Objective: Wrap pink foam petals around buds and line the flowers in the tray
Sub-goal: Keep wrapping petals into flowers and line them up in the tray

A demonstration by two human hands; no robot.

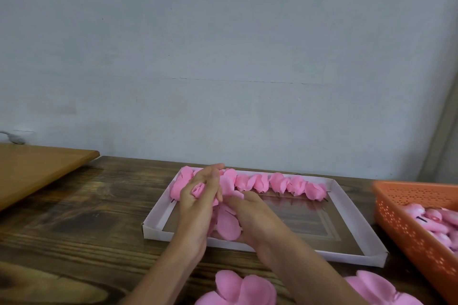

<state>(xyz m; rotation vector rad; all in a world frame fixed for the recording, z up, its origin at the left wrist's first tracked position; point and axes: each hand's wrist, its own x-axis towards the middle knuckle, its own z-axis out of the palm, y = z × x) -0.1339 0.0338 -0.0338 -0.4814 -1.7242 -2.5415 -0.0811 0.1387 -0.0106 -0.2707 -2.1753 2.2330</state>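
- Pale blue wall (223, 44) stands behind a dark wooden table (74, 230).
- A white paper tray (158, 210) lies flat on the table, in the middle.
- A row of pink flowers (280, 183) lies along the far side of the tray, each one touching the next.
- The left hand (200, 195) is over the left end of that row. Its thumb and fingers are curled round a pink bud (198, 189).
- The right hand (252, 220) is just beside it, over the tray. Its fingers are curled under a pink petal (228, 226) and hold it up against the bud.
- An orange basket (409, 230) with small holes sits to the right of the tray. More pink buds (433, 220) lie in it.
- Loose pink petals (245, 290) lie on the table near the person, on this side of the tray.
- A light brown board (32, 168) is on the far left.
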